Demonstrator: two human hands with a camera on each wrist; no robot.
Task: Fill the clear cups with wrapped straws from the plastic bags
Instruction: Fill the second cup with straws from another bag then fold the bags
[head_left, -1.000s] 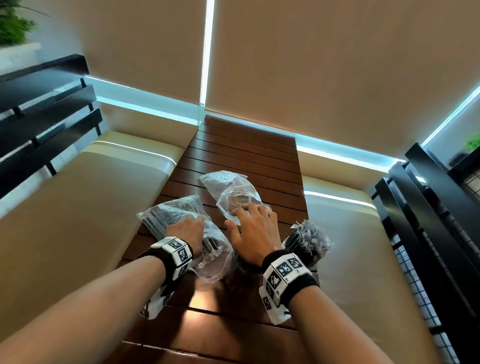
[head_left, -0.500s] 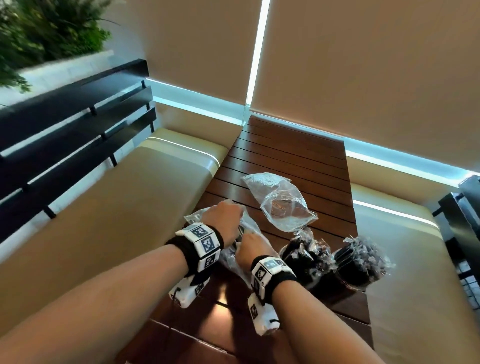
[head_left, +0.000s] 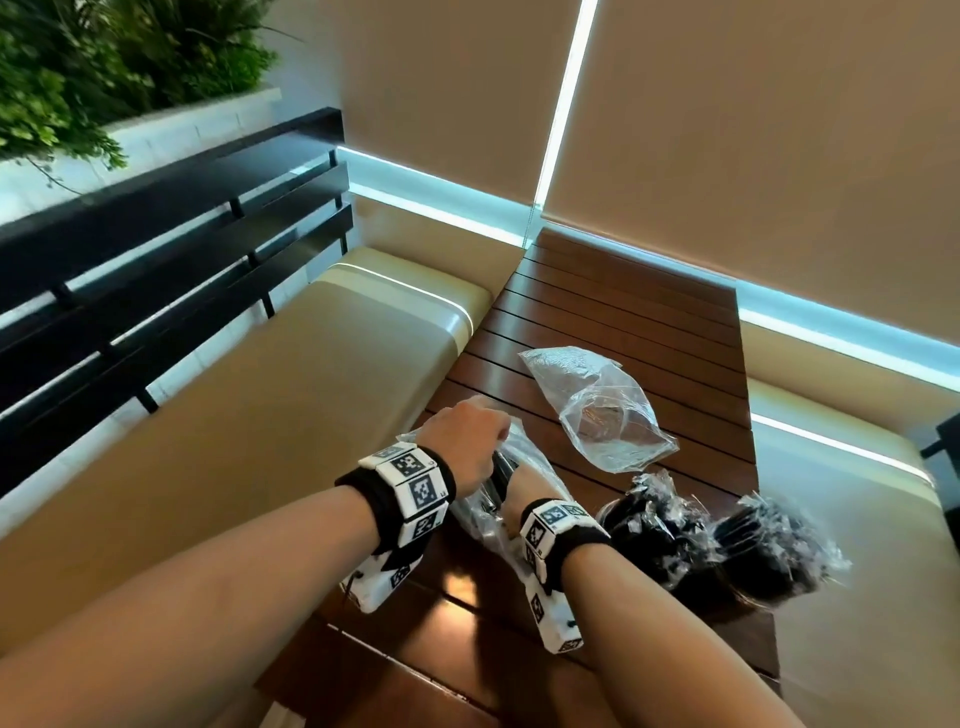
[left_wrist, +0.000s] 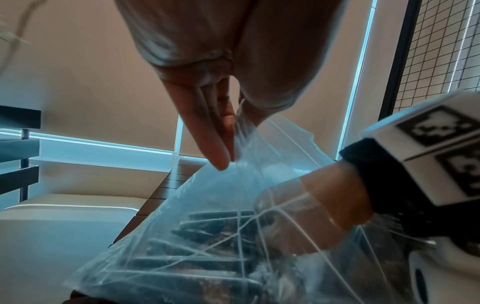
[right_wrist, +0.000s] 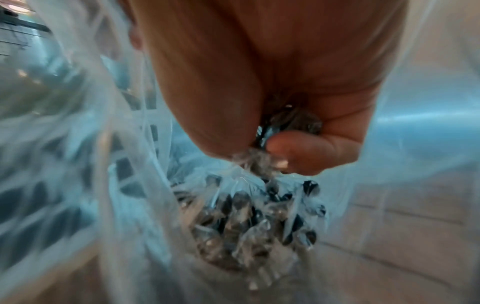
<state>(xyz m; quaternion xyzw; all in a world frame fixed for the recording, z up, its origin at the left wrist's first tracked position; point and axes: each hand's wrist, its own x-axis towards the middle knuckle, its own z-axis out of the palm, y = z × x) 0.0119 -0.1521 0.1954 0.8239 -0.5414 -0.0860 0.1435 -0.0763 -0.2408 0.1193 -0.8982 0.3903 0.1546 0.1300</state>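
A clear plastic bag (head_left: 540, 467) of black wrapped straws (left_wrist: 207, 236) lies on the wooden slat table (head_left: 623, 291). My left hand (head_left: 467, 441) pinches the bag's top edge and holds the mouth up (left_wrist: 233, 127). My right hand (right_wrist: 270, 148) is inside the bag, fingers curled round a bunch of wrapped straws (right_wrist: 259, 216); in the head view only its wrist shows. Two clear cups (head_left: 660, 525) (head_left: 769, 551) packed with wrapped straws stand to the right of the bag.
An empty, crumpled plastic bag (head_left: 597, 410) lies further back on the table. Beige bench cushions (head_left: 260, 415) flank the table on both sides. A black slatted rail (head_left: 156, 249) and plants (head_left: 104, 67) stand at the left.
My right hand left the empty bag and went into the straw bag. My left hand lifted the bag's mouth. The head view swung left, bringing both cups into sight.
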